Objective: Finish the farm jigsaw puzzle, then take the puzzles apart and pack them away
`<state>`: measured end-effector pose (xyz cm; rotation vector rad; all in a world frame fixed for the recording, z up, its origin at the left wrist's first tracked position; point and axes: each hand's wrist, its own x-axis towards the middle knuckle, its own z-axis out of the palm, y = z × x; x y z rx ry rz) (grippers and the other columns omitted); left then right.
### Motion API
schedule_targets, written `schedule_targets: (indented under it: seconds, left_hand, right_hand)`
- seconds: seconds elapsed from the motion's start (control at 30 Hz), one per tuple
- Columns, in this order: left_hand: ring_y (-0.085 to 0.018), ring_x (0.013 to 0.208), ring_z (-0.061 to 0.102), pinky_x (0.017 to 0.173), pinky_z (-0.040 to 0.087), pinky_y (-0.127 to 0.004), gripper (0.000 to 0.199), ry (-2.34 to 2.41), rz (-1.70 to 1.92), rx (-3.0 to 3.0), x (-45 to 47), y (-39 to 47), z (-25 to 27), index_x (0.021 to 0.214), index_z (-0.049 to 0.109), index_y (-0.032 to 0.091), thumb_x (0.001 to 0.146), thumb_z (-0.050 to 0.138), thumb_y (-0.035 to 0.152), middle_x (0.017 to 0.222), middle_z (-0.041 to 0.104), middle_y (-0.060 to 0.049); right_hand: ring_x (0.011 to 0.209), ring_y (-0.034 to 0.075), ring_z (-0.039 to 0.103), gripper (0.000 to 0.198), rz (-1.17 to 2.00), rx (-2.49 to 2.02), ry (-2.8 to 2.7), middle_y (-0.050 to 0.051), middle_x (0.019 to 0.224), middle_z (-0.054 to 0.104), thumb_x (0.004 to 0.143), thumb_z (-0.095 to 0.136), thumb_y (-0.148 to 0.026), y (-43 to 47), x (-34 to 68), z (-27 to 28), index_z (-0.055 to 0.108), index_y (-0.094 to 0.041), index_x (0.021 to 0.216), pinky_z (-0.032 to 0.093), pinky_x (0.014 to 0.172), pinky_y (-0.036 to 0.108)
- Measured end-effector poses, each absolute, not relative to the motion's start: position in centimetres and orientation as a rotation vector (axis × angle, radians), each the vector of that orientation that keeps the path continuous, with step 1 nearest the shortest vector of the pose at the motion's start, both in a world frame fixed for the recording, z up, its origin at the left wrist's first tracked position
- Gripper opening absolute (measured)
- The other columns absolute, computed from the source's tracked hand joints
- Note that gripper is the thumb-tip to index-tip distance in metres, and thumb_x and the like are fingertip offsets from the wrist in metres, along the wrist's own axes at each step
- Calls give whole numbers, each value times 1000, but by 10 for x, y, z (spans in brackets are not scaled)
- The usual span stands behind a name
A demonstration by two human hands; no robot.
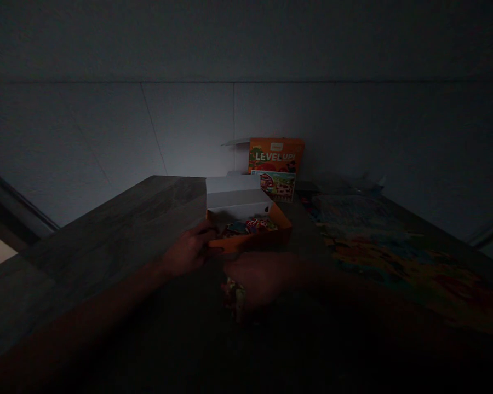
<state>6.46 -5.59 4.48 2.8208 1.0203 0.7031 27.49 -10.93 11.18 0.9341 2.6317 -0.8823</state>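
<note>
An orange cardboard box [246,244] lies on the table with its white flap raised, and colourful puzzle pieces [254,225] are inside. My left hand [191,247] grips the box's near left corner, fingers closed over its wall. In front of the box, my right hand [263,278] is curled round a cluster of puzzle pieces [235,295], which show at its left side. The dim light hides most of the right fingers.
Behind the box, an orange "LEVEL UP!" puzzle box [276,164] stands against the wall with a flap out. Colourful puzzle sections [394,246] cover the table's right side, with clear plastic [361,185] behind them. The grey table [119,224] extends to the left.
</note>
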Motion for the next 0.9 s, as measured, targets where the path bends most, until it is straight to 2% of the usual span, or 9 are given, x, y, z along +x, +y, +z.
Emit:
schedule_targets:
  seconds: [0.13, 0.23, 0.3, 0.37, 0.43, 0.5, 0.63, 0.8, 0.9]
  left_hand:
    - [-22, 96, 60, 82, 54, -36, 18, 918, 722, 2842, 63, -56, 49, 97, 65, 15, 91, 54, 28, 105, 60, -11]
    - [-20, 88, 62, 76, 54, -33, 20, 829, 691, 2865, 63, -59, 55, 92, 68, 15, 92, 52, 28, 98, 63, -11]
    - [-17, 78, 62, 68, 53, -28, 22, 780, 666, 2869, 63, -62, 58, 88, 68, 15, 92, 51, 29, 91, 64, -9]
    - [-14, 66, 60, 57, 48, -24, 25, 752, 642, 2870, 64, -65, 60, 80, 66, 15, 92, 50, 30, 80, 63, -6]
    - [-11, 58, 56, 50, 43, -22, 28, 719, 641, 2892, 65, -67, 61, 73, 64, 14, 93, 50, 29, 69, 60, -4]
    - [-10, 54, 54, 48, 39, -22, 32, 694, 654, 2934, 64, -67, 61, 68, 62, 14, 93, 49, 28, 64, 58, -2]
    - [-9, 47, 49, 45, 35, -23, 42, 814, 723, 2966, 57, -61, 62, 60, 61, 15, 96, 45, 30, 55, 55, -1]
    - [-10, 54, 54, 51, 40, -23, 39, 1060, 988, 2918, 43, -53, 70, 70, 66, 14, 97, 45, 31, 61, 59, -2]
    - [-18, 78, 62, 70, 50, -30, 25, 884, 985, 2991, 47, -54, 72, 83, 68, 14, 92, 53, 32, 83, 67, -8]
  right_hand:
    - [70, 14, 64, 28, -1028, 827, 2556, 1, 83, 70, 66, 75, -26, -101, 287, 137, 66, -16, 90, 43, 56, 20]
    - [80, 17, 65, 48, -1116, 1064, 2707, 3, 94, 70, 60, 81, -39, -88, 302, 150, 63, -16, 98, 45, 59, 21]
    - [82, 18, 65, 50, -1197, 1359, 2837, 6, 98, 70, 66, 77, -45, -76, 309, 149, 61, -15, 103, 46, 62, 22]
    - [81, 17, 65, 46, -1256, 1610, 2935, 8, 101, 69, 80, 62, -51, -64, 311, 140, 59, -14, 108, 47, 63, 23]
    - [80, 18, 65, 47, -1103, 1711, 2943, 9, 99, 70, 88, 50, -55, -54, 309, 127, 61, -13, 106, 47, 65, 24]
    - [83, 20, 64, 45, -745, 1765, 2877, 11, 96, 70, 90, 49, -53, -47, 307, 114, 65, -12, 100, 46, 70, 27]
    - [98, 25, 63, 32, -100, 1943, 2747, 19, 107, 67, 89, 53, -33, -37, 314, 108, 68, -8, 102, 44, 80, 30]
    - [92, 24, 64, 32, -103, 1891, 2792, 16, 101, 70, 89, 53, -30, -37, 332, 123, 69, -7, 105, 45, 80, 30]
    - [93, 21, 64, 38, -381, 1547, 3006, 14, 108, 68, 89, 55, -34, -50, 328, 115, 65, -10, 118, 46, 81, 29]
